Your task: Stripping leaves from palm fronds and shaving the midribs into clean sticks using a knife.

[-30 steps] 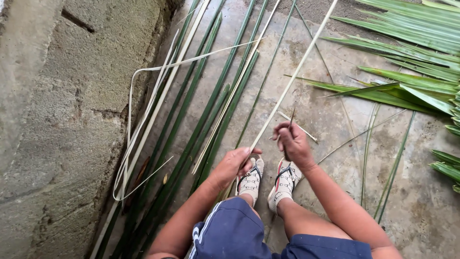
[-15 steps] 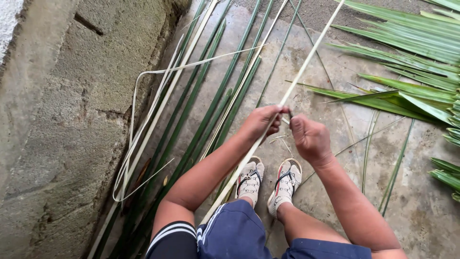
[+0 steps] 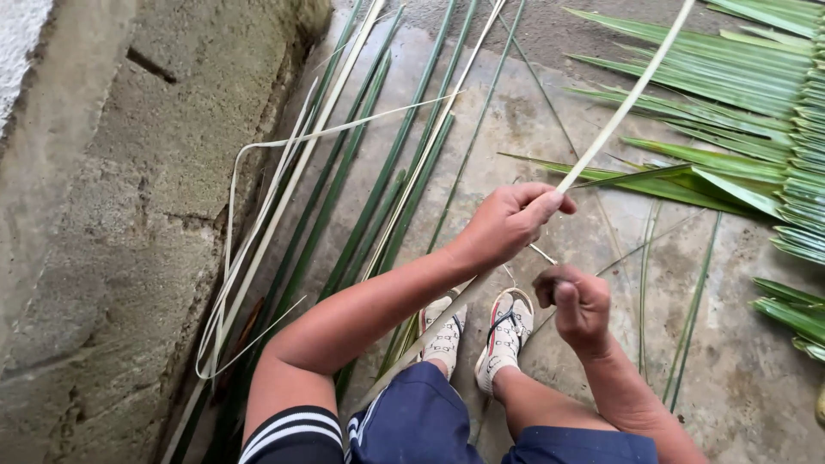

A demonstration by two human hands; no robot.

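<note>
Wet concrete floor (image 3: 550, 112) beside a rough wall (image 3: 103, 215), left hand (image 3: 507, 222) gripping a pale palm midrib (image 3: 632, 94) — right hand (image 3: 577, 305) fisted shut, on what I cannot tell, green fronds (image 3: 756, 94) nearby

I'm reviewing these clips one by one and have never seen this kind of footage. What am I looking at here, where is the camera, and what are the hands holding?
There is no machine. The single view comes from a camera worn on a person's head, looking down at their own arms, blue shorts and white shoes. The left hand closes its grip on a long pale palm-leaf strip that runs up to the right. The right hand is closed in a fist below it; a thin sliver shows beside it, but what it holds I cannot tell. On the wet concrete floor lie green leaf strips along a rough wall, with palm fronds at right.
</note>
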